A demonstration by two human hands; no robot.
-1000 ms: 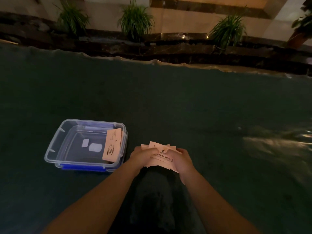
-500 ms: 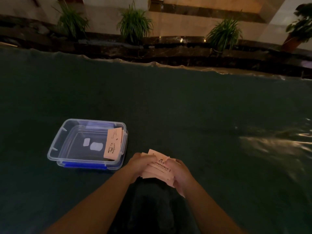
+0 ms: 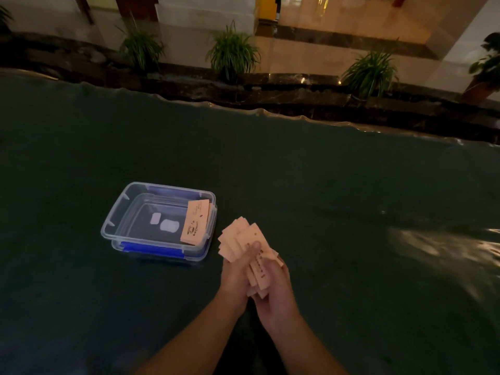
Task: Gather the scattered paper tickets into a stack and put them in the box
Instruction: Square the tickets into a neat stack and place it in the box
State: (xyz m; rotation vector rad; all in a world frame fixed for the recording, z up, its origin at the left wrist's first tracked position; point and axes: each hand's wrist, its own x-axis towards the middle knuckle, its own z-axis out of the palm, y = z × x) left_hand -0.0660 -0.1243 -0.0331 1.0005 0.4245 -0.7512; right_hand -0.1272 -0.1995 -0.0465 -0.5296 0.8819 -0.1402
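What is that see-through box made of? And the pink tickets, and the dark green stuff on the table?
The box looks like clear, glossy plastic: you see through its walls, and it has blue clips. The tickets in the left hand and right hand look like thin matte paper or light card, fanned out and printed. The table cover seems a dull cloth, possibly under shiny film at its wavy edge.

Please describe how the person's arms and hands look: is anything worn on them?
Both forearms are bare, with no sleeves in view. The left hand and right hand have no gloves. No watch, ring or bracelet can be seen, though the light is dim.
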